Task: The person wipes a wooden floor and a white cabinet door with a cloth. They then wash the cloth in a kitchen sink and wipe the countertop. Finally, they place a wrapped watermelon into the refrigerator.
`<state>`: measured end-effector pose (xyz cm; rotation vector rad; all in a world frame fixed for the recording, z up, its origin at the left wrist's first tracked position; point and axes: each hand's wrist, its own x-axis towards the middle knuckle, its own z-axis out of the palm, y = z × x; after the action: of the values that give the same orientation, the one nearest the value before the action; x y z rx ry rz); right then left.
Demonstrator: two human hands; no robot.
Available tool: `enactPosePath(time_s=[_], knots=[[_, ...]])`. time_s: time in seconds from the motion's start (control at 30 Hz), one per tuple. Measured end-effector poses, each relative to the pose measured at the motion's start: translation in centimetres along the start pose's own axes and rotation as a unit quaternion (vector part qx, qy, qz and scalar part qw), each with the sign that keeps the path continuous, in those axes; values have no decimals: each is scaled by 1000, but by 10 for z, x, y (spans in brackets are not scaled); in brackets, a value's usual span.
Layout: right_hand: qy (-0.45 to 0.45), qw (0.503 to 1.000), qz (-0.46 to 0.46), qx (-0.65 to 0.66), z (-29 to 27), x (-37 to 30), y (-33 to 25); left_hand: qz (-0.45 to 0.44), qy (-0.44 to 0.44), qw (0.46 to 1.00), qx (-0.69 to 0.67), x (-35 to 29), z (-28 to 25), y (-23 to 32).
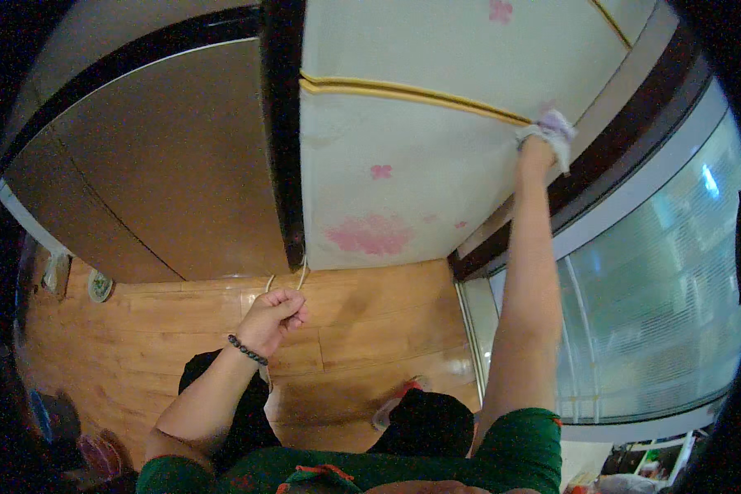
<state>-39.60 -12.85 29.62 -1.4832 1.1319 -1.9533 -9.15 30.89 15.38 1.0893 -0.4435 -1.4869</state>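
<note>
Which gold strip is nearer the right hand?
The long gold strip crossing the white panel: its right end reaches the lilac-white cloth at the right hand. The other gold strip lies apart, upper right.

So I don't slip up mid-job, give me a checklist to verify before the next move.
1. Crumpled white-and-lavender cloth in right hand: ok.
2. Cloth at right end of narrow gold strip across white pink-flowered panel: ok.
3. Left hand free of thin cream cord: cannot tell; fingers curled, cord close by.
4. Dark beaded bracelet clear of panel: ok.
5. Round white-and-green dish clear of both hands: ok.
</note>
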Motion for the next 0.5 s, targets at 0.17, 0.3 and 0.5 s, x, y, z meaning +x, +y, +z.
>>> enactPosePath(time_s=[0.17,0.3,0.5], knots=[[-26,974,-180,-132,97,4,-86,29,-8,999,-29,3,9,-6],[-54,897,-394,-195,193,-174,-210,33,-9,998,-44,-5,-6,-6],[-36,830,-487,-270,138,-87,-197,29,-11,998,-60,-14,17,8]])
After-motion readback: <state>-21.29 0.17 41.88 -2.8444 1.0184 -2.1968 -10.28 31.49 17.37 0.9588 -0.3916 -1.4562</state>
